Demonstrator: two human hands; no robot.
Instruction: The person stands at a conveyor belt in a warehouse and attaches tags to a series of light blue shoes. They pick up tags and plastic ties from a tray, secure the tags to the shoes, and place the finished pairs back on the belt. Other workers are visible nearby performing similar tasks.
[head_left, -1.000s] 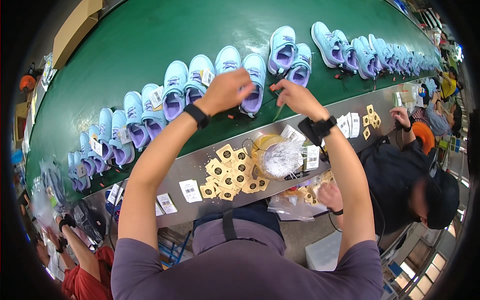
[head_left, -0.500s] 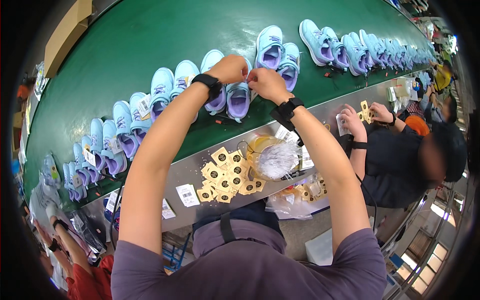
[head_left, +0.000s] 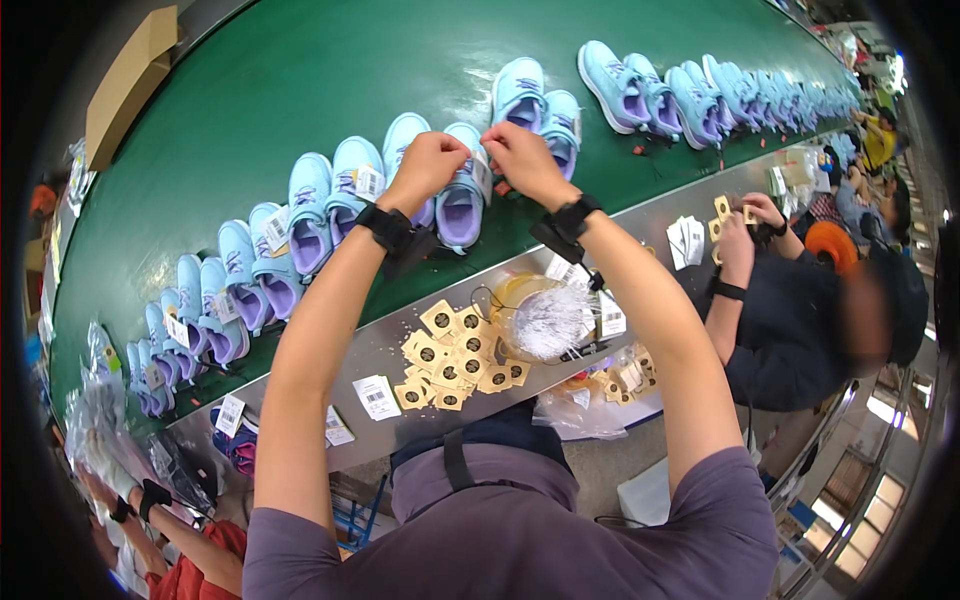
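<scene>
Light-blue shoe with lilac lining, upper middle of frame, two bare hands at its upper part

Item: one light-blue shoe [head_left: 460,195], upright, opening toward the lower edge; it lies between the hands, its heel showing below them. Its mate [head_left: 404,136] stands just left, partly covered by the left hand.

Left hand [head_left: 430,167]: at the shoe's upper left; fingers curled, not spread, tips near the laces. Whether they pinch anything, cannot tell.

Right hand [head_left: 527,163]: at the shoe's upper right; fingers bent, thumb and forefinger near each other beside a pale tag [head_left: 483,178]. Contact with the tag, cannot tell.

Surroundings: another pair [head_left: 519,90], close above the right hand. Green surface [head_left: 380,60] extends broadly across the upper middle; its near edge meets a metal ledge [head_left: 372,352] below the hands. On the ledge, centre: a pile of tan squares [head_left: 445,352] and, to their right, a yellowish tub [head_left: 513,292] with white strands [head_left: 550,320].
</scene>
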